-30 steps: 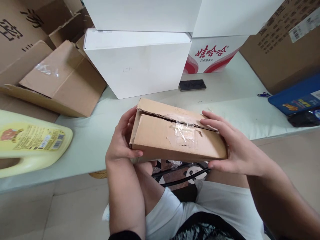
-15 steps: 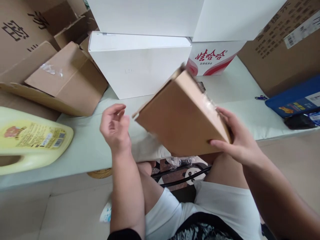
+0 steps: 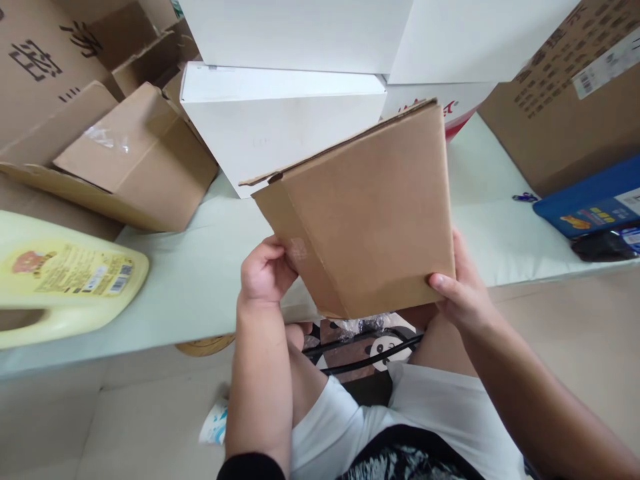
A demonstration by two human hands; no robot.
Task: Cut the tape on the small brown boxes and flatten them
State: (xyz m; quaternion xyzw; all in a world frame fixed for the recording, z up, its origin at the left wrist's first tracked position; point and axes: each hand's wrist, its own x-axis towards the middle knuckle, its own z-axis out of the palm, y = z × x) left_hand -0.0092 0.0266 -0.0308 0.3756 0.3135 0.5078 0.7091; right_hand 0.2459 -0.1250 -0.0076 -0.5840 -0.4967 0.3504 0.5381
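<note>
Right now, a flat brown box (image 3: 375,213) is up in the air between two hands, over the edge of the long table (image 3: 195,273) and above the knees. The right hand (image 3: 457,283) grips its low right corner. The thumb (image 3: 444,285) lies on the big front side, and the other fingers go round the right edge, where most of them are hidden. The left hand (image 3: 270,273) is at the thin left side. Its fingers are bent and touch the box near a shiny bit of tape (image 3: 299,249), but I cannot tell if they pinch it.

The box is made of stiff cardboard. Its big side is smooth and plain, with a fold line down the left. The top edge looks rough, and a flap sticks out at the top left corner. The box is tipped, so its top edge slopes up to the right.

Soft, pale green cloth covers the table. A smooth yellow jug (image 3: 65,267) with a handle lies on the left.

The left arm points almost straight up from the lap, with its wrist bent. The right arm slants in from the low right corner.
</note>
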